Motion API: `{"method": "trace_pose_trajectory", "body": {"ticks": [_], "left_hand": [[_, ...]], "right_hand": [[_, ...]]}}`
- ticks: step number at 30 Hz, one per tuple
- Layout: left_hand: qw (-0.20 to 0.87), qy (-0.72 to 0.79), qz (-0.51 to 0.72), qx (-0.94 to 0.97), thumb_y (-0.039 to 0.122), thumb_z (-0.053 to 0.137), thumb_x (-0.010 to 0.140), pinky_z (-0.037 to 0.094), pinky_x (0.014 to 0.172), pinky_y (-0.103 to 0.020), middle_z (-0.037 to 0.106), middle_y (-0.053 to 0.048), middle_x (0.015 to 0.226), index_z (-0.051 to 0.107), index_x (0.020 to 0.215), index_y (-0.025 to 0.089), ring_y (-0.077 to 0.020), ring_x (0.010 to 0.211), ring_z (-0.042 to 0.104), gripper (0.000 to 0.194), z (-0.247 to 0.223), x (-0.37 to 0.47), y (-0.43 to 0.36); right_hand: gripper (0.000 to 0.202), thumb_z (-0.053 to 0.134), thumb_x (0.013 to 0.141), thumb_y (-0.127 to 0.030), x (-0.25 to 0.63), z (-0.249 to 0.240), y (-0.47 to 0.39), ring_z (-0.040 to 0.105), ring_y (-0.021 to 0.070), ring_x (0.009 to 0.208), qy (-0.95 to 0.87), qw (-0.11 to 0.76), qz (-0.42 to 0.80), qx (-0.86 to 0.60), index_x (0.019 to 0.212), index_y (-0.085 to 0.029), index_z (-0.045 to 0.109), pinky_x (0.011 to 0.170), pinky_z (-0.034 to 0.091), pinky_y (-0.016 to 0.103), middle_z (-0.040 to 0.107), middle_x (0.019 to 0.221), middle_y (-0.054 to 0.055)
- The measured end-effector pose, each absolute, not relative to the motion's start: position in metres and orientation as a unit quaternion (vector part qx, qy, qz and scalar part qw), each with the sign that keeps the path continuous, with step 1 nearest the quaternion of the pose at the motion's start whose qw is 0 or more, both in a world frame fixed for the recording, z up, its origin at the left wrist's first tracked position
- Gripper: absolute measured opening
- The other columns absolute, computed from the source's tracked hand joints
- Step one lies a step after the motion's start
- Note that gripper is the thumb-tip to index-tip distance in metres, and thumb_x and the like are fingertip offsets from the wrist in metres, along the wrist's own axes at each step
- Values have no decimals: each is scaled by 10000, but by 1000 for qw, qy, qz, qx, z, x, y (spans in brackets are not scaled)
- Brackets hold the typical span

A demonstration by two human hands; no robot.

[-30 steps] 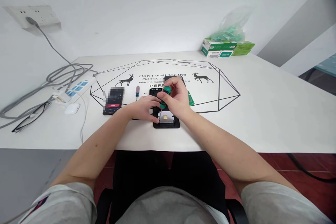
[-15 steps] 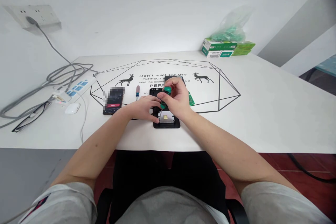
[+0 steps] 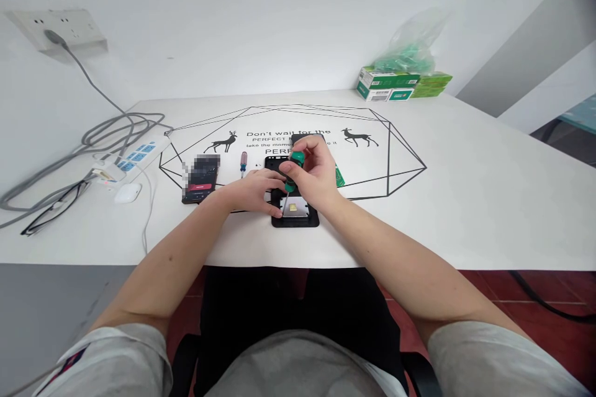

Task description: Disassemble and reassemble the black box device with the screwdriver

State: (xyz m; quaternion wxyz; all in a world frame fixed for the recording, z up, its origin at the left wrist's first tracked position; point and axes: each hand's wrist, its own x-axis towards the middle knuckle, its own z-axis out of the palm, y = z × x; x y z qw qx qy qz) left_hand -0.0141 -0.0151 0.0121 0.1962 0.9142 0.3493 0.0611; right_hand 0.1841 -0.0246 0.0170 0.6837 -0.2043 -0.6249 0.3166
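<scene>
My right hand [image 3: 316, 173] is closed around the green and black handle of a screwdriver [image 3: 298, 159]. Its thin shaft slants down to the lower left part of an opened black handheld device [image 3: 302, 223]. A silver plate with a small gold square [image 3: 293, 207] shows inside the device. My left hand [image 3: 256, 190] lies over the device's left edge, thumb and fingers spread, the thumb close to the screwdriver's tip. The tip's exact contact is too small to make out. Behind my right hand, a dark flat piece [image 3: 307, 137] and a green card-like board [image 3: 339, 176] are partly hidden.
Left of my hands lie a second screwdriver [image 3: 243, 161], tiny dark bits [image 3: 257, 165] and a phone [image 3: 202, 178]. Farther left are a white earbud case [image 3: 128, 192], glasses [image 3: 53, 208], a power strip [image 3: 137, 158] and coiled cable. Green and white boxes [image 3: 391, 82] stand at the back right.
Almost nothing differs. The whole view has shifted very slightly, and both hands keep their places at the device.
</scene>
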Motion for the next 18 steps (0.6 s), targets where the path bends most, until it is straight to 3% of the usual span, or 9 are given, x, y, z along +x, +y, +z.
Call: {"method": "trace_pose_trajectory", "body": {"ticks": [9, 18], "left_hand": [[202, 346, 67, 914, 580, 903, 834, 459, 1146, -508, 714, -106, 1342, 801, 1221, 254, -376, 1324, 610, 516, 14, -13, -16], [204, 348, 59, 913, 585, 912, 835, 440, 1173, -525, 707, -111, 1368, 797, 1246, 263, -393, 1356, 596, 535, 12, -14, -14]], "right_hand": [[449, 927, 820, -552, 184, 14, -26, 488, 133, 738, -634, 681, 310, -197, 965, -276, 604, 632, 432, 303, 547, 889, -33], [500, 893, 823, -641, 182, 16, -26, 480, 137, 742, -626, 685, 308, -211, 958, -278, 577, 653, 447, 317, 535, 883, -33]]}}
